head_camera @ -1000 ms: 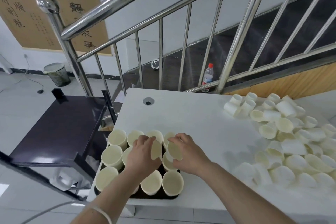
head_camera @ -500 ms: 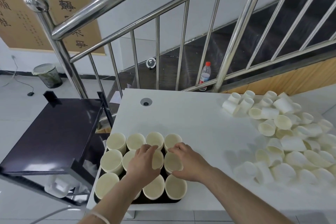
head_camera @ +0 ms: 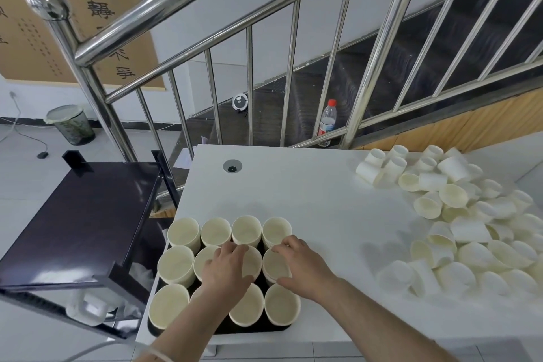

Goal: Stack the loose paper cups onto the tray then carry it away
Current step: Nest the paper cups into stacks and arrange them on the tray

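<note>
The table (head_camera: 308,194) is white, and the dark tray (head_camera: 249,329) sits at its front left corner, loaded with twelve upright paper cups (head_camera: 216,231) in three rows of four; some look like nested stacks, though how many are in each cannot be told. Loaded like this the tray is probably still light but top-heavy, since thin cups tip and slide easily, so a level grip on its two short edges would suit it best. The loose pile of cups (head_camera: 470,229) covers the table's right side, far too many and too overlapped to count, most lying on their sides. Each is light, thin-walled and easily crushed, so it is best held gently around the wall or rim.

The left hand (head_camera: 226,269) rests fingers-down on a cup (head_camera: 254,261) in the middle row. The right hand (head_camera: 302,269) curls around the cup (head_camera: 274,264) at that row's right end, thumb at its near side.
</note>
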